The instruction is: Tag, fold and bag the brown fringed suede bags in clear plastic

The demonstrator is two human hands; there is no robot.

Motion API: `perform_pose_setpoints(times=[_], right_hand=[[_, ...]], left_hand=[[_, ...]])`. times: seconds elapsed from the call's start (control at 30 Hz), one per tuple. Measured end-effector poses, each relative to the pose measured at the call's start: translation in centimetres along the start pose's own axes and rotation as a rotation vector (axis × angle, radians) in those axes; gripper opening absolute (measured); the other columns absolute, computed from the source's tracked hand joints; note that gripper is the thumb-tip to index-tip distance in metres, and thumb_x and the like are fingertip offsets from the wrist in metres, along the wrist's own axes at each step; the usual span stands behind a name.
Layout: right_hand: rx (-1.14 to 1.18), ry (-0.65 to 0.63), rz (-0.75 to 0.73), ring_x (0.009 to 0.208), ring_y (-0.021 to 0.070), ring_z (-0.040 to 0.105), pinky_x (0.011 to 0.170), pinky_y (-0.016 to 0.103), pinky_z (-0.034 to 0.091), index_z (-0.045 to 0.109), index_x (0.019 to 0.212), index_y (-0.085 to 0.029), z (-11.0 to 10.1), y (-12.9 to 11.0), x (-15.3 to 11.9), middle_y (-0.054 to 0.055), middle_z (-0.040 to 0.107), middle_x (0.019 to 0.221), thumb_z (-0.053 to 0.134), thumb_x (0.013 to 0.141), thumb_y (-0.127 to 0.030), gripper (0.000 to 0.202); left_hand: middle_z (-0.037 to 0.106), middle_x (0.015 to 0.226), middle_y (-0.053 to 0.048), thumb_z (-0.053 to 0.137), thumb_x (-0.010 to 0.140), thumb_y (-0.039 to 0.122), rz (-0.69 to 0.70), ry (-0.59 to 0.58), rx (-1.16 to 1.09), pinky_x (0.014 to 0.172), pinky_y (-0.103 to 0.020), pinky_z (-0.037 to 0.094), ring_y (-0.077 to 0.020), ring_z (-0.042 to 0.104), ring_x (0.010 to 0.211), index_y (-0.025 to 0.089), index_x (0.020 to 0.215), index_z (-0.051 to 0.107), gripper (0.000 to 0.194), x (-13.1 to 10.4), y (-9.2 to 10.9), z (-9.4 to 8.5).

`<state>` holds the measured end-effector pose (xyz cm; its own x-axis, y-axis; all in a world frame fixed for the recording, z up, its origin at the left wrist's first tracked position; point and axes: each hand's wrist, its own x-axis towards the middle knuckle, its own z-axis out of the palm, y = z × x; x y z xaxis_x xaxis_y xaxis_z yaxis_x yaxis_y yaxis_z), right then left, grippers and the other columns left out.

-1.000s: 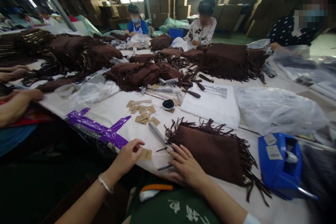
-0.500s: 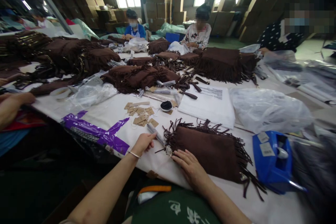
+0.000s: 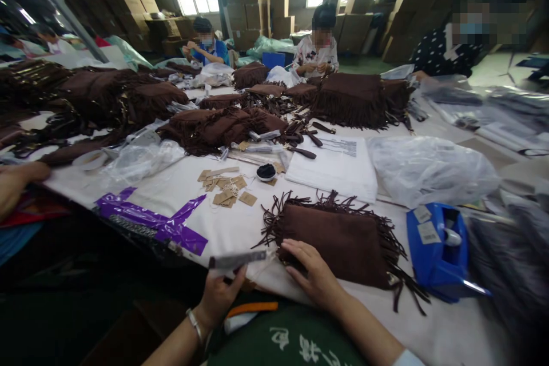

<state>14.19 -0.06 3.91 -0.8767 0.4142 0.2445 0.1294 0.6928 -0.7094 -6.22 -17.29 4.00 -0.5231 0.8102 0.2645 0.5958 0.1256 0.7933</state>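
My left hand (image 3: pixel 221 295) grips a strap wrapped in clear film (image 3: pixel 238 261), thumb and fingers closed round it. That wrapped strap lies level just past the table's front edge, slightly blurred. Its right end points at the left corner of a dark brown fringed bag (image 3: pixel 334 243), close to some small metal hardware there. My right hand (image 3: pixel 311 271) rests on that same corner with fingers stretched and the thumb apart. The bag lies flat, its fringe spread along the left, back and right sides.
Beyond lie kraft tags (image 3: pixel 227 189), a small white dish of black material (image 3: pixel 266 172), white sheets (image 3: pixel 334 166) and piled brown bags (image 3: pixel 223 128). A blue tape dispenser (image 3: pixel 437 251) and clear plastic bag (image 3: pixel 433 168) are right. Purple tape (image 3: pixel 156 220) marks the left edge. Co-workers sit around.
My left hand has drawn the wrapped strap down toward my body and turned it level. My right hand stays at the bag's corner, its thumb now spread apart. The view has shifted slightly.
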Motion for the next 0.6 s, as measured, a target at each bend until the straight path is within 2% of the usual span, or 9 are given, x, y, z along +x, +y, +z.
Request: perform_pose_setpoints(times=[0.1,0.17,0.2,0.23,0.3,0.4,0.53,0.6], right_hand=[[0.079,-0.052,-0.047,0.135,0.0222,0.03,0.112,0.046,0.031,0.036,0.139,-0.025,-0.1,-0.9,0.5,0.007,0.041,0.142,0.055,0.083,-0.017,0.059],[0.126,-0.058,-0.083,0.135,0.0238,0.03,0.111,0.047,0.032,0.044,0.133,-0.025,0.2,-0.9,0.4,0.008,0.043,0.141,0.059,0.083,-0.021,0.053],[0.139,-0.043,-0.087,0.134,0.0243,0.032,0.11,0.047,0.034,0.05,0.128,-0.025,0.4,-0.7,0.2,0.008,0.046,0.139,0.06,0.083,-0.025,0.046],[0.14,-0.021,-0.094,0.132,0.0246,0.036,0.108,0.046,0.036,0.056,0.121,-0.025,0.7,-0.3,-0.1,0.008,0.049,0.136,0.06,0.085,-0.029,0.037],[0.094,0.015,-0.122,0.128,0.0245,0.042,0.105,0.043,0.039,0.064,0.11,-0.025,1.1,0.8,-0.7,0.008,0.055,0.13,0.057,0.088,-0.035,0.025],[-0.039,-0.042,-0.172,0.128,0.0227,0.043,0.104,0.041,0.04,0.066,0.107,-0.029,1.1,2.6,-2.1,0.005,0.055,0.131,0.05,0.093,-0.033,0.022],[-0.047,-0.179,-0.181,0.131,0.023,0.039,0.107,0.047,0.036,0.062,0.115,-0.037,-1.2,4.2,-3.9,0.0,0.051,0.135,0.048,0.094,-0.028,0.027],[0.057,-0.181,-0.117,0.127,0.0224,0.044,0.108,0.048,0.035,0.065,0.11,-0.034,-3.2,4.1,-4.4,0.001,0.058,0.127,0.046,0.094,-0.027,0.026]], left_hand=[[0.062,0.071,-0.006,0.058,0.083,0.032,0.3,-0.18,-0.007,0.07,-0.034,0.049,-0.0202,0.057,0.071,0.021,0.08,0.064,0.014,0.0,2.1,0.9],[0.063,0.078,-0.006,0.055,0.087,0.024,0.469,-0.281,-0.023,0.076,-0.035,0.049,-0.0188,0.057,0.077,0.02,0.091,0.063,0.01,0.9,3.4,1.9],[0.064,0.084,-0.006,0.055,0.088,0.022,0.499,-0.306,-0.016,0.08,-0.035,0.049,-0.019,0.056,0.082,0.019,0.098,0.062,0.012,1.4,3.7,2.2],[0.064,0.09,-0.007,0.055,0.088,0.022,0.502,-0.328,0.011,0.083,-0.037,0.048,-0.0197,0.056,0.087,0.019,0.104,0.06,0.017,1.8,3.9,2.4],[0.061,0.098,-0.009,0.06,0.087,0.027,0.419,-0.36,0.118,0.087,-0.04,0.048,-0.0223,0.053,0.095,0.019,0.108,0.057,0.023,2.1,3.4,2.3],[0.057,0.104,-0.009,0.068,0.08,0.028,0.279,-0.42,0.293,0.089,-0.044,0.046,-0.0258,0.049,0.102,0.02,0.102,0.058,0.026,1.3,1.6,1.5],[0.055,0.097,-0.007,0.054,0.086,0.015,0.226,-0.453,0.329,0.087,-0.041,0.046,-0.0234,0.05,0.096,0.019,0.089,0.056,0.005,-0.4,0.2,0.7],[0.055,0.09,-0.007,0.047,0.088,0.014,0.182,-0.434,0.281,0.082,-0.038,0.046,-0.022,0.051,0.09,0.019,0.082,0.053,0.009,-0.8,0.2,0.8]])
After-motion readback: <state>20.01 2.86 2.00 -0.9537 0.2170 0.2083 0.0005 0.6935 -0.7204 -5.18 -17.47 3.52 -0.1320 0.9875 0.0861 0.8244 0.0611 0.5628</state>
